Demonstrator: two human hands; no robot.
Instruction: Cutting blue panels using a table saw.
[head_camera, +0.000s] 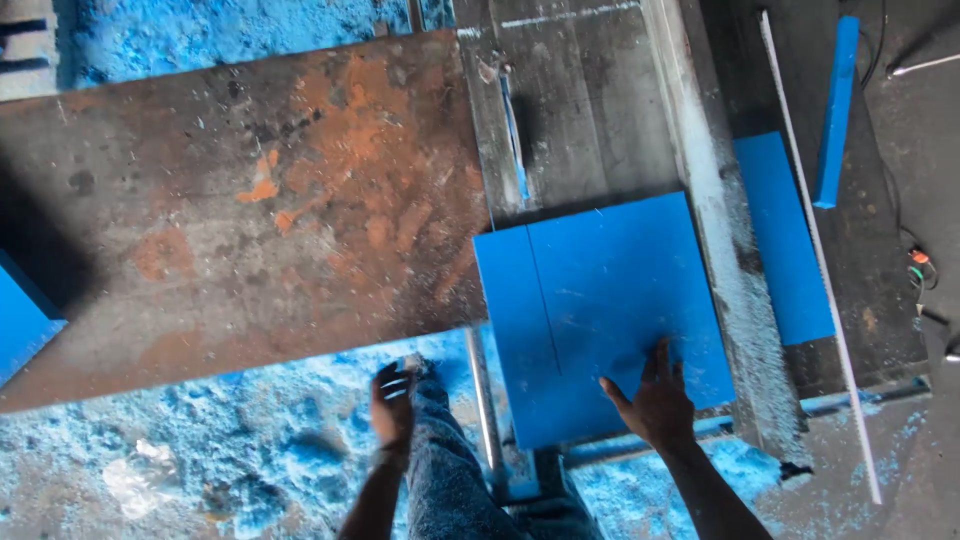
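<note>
Here: right hand (655, 400) flat on one blue board (600, 310).

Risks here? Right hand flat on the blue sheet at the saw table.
1. The right hand presses the blue sheet not far behind the blade slot; a slip forward might bring fingers near it.
2. The left hand is off the sheet, so it may twist along the marked line.
3. Blue dust covers the floor: possibly slippery.
</note>
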